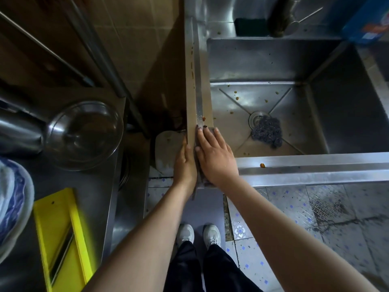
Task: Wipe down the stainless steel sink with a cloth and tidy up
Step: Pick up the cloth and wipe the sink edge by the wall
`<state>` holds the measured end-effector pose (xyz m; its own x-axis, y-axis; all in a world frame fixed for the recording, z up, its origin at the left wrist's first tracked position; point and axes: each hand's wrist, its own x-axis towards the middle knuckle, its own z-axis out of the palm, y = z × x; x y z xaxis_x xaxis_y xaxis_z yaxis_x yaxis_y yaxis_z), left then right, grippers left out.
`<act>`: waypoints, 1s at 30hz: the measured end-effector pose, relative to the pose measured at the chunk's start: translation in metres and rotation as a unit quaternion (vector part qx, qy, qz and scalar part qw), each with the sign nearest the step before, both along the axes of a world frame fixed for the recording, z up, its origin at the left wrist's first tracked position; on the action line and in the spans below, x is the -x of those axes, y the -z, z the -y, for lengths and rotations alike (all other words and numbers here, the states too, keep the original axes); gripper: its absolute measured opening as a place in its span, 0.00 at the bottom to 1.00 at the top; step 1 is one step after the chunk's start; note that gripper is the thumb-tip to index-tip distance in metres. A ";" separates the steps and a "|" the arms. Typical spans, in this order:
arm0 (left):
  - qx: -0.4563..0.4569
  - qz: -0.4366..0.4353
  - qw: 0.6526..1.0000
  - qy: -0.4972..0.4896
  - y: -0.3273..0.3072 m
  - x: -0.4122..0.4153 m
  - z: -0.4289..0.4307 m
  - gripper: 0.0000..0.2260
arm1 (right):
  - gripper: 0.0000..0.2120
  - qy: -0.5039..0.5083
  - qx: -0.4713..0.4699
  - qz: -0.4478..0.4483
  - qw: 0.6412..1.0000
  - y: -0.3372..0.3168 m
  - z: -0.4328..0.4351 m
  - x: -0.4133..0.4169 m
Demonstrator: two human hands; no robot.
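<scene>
The stainless steel sink has a left rim [199, 81] and a deep basin [263, 98], both dotted with brown food bits. My right hand [214, 154] lies flat on the left rim near the front corner, pressing a dark grey cloth [202, 182] whose edge shows under my wrist and hangs over the corner. My left hand [185, 163] rests flat against the outer side of that rim, fingers together, holding nothing I can see. A crumb [203, 118] sits just beyond my fingertips. A grey steel-wool scrubber [267, 131] lies beside the drain [255, 119].
On the left counter stand a clear bowl [84, 133], a metal pot [19, 133], a yellow slicer [63, 234] and a blue-patterned bowl [10, 197]. A dark sponge [250, 26], the tap base [282, 17] and a blue bottle [366, 20] stand behind the basin. Another crumb [262, 165] lies on the front rim.
</scene>
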<state>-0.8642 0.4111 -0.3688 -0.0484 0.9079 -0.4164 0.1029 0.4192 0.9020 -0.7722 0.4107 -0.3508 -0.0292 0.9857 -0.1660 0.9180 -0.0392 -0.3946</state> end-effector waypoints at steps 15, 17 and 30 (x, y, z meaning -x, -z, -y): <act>0.021 0.068 0.997 -0.013 0.007 -0.001 0.000 0.18 | 0.24 -0.028 -0.037 0.019 0.999 0.001 -0.004 0.003; 0.040 0.062 0.997 -0.023 0.006 -0.002 -0.001 0.18 | 0.23 -0.046 -0.037 0.032 0.998 0.000 0.000 0.004; 0.024 0.060 0.997 -0.036 0.007 0.000 -0.016 0.09 | 0.24 -0.054 -0.052 0.004 0.997 0.014 -0.045 -0.005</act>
<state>-0.8644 0.4270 -0.3755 -0.0610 0.8831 -0.4652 -0.0358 0.4639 0.8852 -0.7670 0.4556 -0.3648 -0.1355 0.9887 -0.0636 0.9175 0.1010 -0.3846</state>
